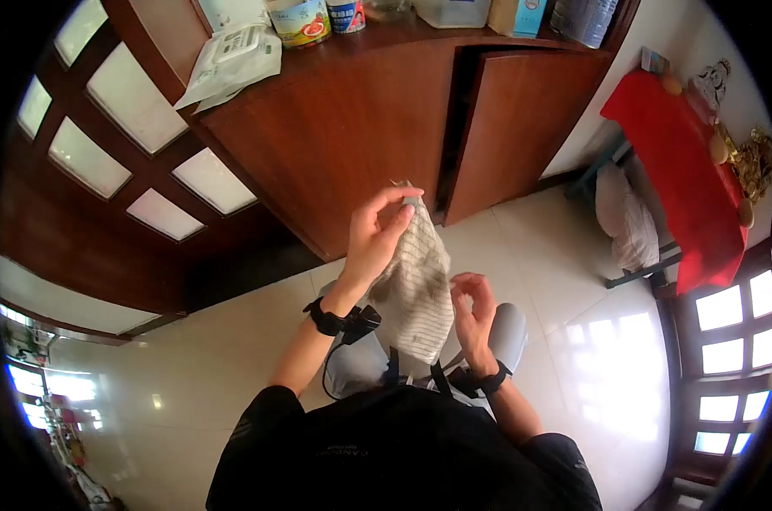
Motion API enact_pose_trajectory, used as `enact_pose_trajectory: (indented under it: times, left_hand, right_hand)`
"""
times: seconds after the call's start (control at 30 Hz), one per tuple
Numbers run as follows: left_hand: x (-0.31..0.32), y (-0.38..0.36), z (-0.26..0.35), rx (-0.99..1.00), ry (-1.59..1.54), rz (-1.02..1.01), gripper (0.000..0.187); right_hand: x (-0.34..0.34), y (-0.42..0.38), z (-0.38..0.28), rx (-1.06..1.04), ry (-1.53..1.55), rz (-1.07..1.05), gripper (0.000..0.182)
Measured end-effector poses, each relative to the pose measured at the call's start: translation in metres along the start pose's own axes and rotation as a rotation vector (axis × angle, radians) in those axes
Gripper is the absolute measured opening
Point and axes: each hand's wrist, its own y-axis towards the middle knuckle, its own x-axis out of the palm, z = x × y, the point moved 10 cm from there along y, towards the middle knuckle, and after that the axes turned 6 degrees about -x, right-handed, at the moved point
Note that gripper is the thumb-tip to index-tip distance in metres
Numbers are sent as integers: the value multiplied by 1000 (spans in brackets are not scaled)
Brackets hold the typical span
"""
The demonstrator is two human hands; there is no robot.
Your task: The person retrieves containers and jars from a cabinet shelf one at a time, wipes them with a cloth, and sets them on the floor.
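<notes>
Your left hand (377,234) pinches cloth (418,294); right hand (475,311) curls, fingers apart; door (526,119) ajar, pack (235,56) overhanging the cabinet's (339,128) left corner.

White glare bleaches the floor (611,370); edges warp.

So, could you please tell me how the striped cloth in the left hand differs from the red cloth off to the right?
The striped cloth is pale with darker lines, whereas the red cloth looks plain. The striped cloth hangs from the left hand; the red cloth is draped over a table.
</notes>
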Motion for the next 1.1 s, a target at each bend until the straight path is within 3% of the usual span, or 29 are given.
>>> enact_pose_trajectory:
  times: [0.1,0.17,0.23,0.27,0.33,0.43,0.47,0.57,0.67,0.77,0.9,0.97,1.1]
  left_hand:
    - [10,0,0,-32,10,-28,22]
    - [14,2,4,-18,3,-40,23]
    - [24,-3,9,-51,29,-104,23]
    - [28,-8,12,-73,44,-135,24]
    - [43,-17,33,131,210,-203,28]
    - [78,-35,38,471,317,-311,36]
    - [94,-41,24,423,253,-397,41]
    - [145,-80,16,390,786,-703,51]
    - [146,-96,-6,503,869,-654,50]
    - [138,-108,-33,463,850,-693,46]
    - [124,-120,-9,474,678,-584,34]
    - [125,-132,19,678,688,-603,38]
    - [137,-144,-22,543,808,-730,42]
  right_hand:
    - [20,14,-65,-221,-119,-45,19]
    - [42,9,-58,-110,-1,-245,15]
    - [58,7,-68,-296,-146,-349,17]
    - [51,11,-45,-167,-25,-258,17]
    - [42,14,7,93,212,-76,18]
    - [64,13,18,191,420,-140,24]
    - [68,11,23,215,445,-161,25]
    - [74,5,34,256,447,-204,27]
    - [77,-4,45,278,412,-244,29]
    - [80,-11,49,287,378,-278,31]
    - [79,-17,48,280,339,-312,34]
    - [76,-20,51,283,307,-325,35]
    - [71,-34,52,274,206,-367,38]
